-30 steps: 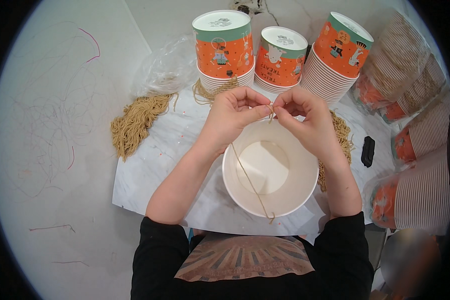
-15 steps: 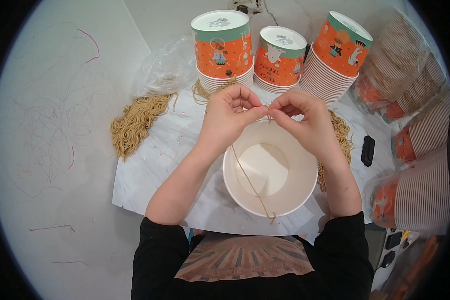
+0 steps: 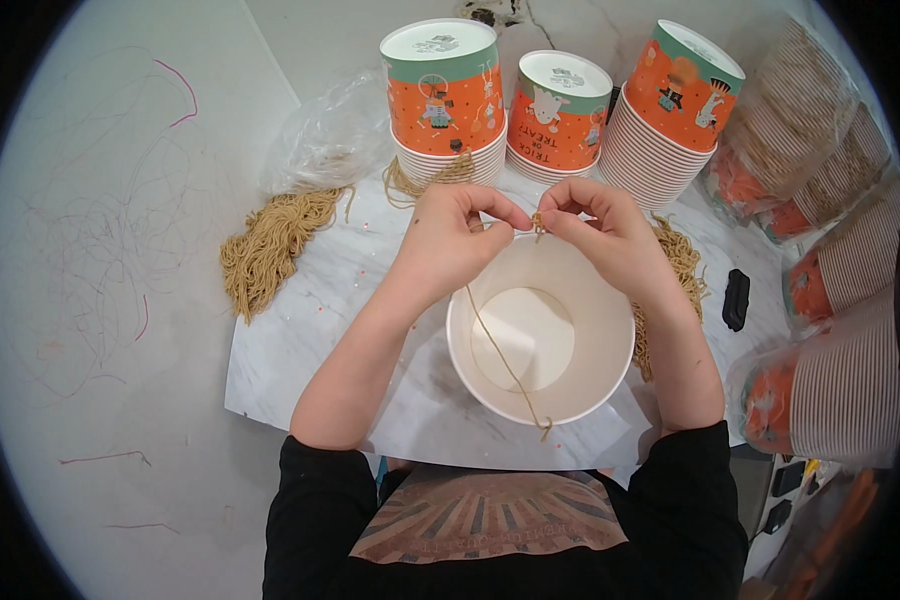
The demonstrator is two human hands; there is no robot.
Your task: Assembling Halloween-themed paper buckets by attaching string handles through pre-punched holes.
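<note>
A tan cord [image 3: 505,360] is being pinched at the cup [image 3: 540,340] rim by both the left hand [image 3: 460,240] and right hand [image 3: 600,235], fingertips closed; tension should be kept while the knot is being snugged.

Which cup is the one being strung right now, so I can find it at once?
Start at the white marbled sheet in the middle. The cup stands upright on it, right under both hands, open mouth up with a plain white inside. Unlike the orange stacked cups behind, it stands alone and has a tan string across its mouth.
</note>
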